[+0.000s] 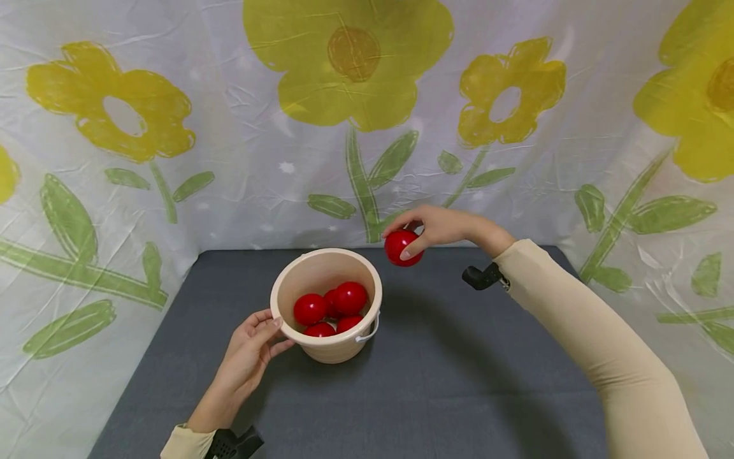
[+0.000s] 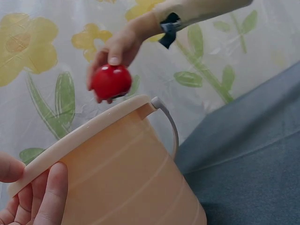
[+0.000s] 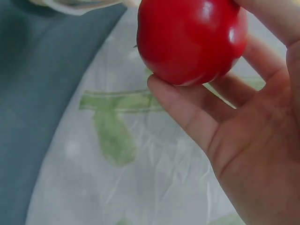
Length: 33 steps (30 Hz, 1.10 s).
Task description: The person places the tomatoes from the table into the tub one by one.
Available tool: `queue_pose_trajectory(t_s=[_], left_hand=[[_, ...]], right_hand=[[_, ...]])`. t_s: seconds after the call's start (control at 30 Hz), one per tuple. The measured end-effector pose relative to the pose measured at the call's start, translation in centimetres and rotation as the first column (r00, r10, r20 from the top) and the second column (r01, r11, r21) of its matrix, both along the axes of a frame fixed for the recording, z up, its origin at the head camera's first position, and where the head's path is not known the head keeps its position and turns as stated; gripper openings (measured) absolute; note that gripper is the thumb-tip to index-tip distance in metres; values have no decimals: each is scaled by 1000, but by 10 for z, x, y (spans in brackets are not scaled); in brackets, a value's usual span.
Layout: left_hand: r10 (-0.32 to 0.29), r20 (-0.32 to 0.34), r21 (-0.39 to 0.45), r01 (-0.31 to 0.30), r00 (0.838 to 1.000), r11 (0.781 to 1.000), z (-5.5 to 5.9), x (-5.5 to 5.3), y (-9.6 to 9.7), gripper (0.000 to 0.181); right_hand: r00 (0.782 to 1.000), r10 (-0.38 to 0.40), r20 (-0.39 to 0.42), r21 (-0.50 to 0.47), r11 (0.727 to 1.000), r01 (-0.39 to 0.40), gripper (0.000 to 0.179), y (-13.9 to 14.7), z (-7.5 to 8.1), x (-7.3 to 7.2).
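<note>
A cream plastic bucket (image 1: 329, 352) stands upright on the dark cloth, with several red tomatoes (image 1: 310, 309) inside. My left hand (image 1: 245, 358) pinches its rim at the left, thumb on top and fingertips (image 2: 55, 185) against the outer wall. To the right of the bucket and above the table, my right hand (image 1: 440, 225) holds one glossy red tomato (image 1: 395, 250) between thumb and fingers. The right wrist view shows that tomato (image 3: 192, 42) gripped at the fingertips, off the palm.
A dark grey-blue cloth (image 1: 447, 382) covers the table. Behind and at the sides hangs a white curtain (image 1: 252, 159) printed with yellow flowers. The bucket's white handle (image 1: 369, 330) hangs down at its right side.
</note>
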<state>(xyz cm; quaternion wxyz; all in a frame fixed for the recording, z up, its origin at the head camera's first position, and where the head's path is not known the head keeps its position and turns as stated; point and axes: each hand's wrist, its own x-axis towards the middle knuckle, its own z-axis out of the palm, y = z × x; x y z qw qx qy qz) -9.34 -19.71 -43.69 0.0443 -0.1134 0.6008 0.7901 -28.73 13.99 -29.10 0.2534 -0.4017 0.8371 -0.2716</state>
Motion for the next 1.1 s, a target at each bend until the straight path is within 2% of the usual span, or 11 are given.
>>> queue_pose_trajectory(t_s=[0.2,0.6,0.83,1.1], left_hand=[[4,-5,-3,-4,1000,1000,1,0,0,31],[5,-16,-12,-5,1000,1000,0,0,1,29],[2,-24,-12,-2,1000,1000,-1,1,0,30],[6,-8,-7,-6,1000,1000,0,2,1,29]], right_hand=[[998,33,48,22,999,-34,50,-31,9,-8],[987,146,69,102,983,-153,51,-95,5,-14],[970,208,129,161,960,-228,50,-129,-9,-8],[959,247,137,239,932,-274,49,-156,-30,6]])
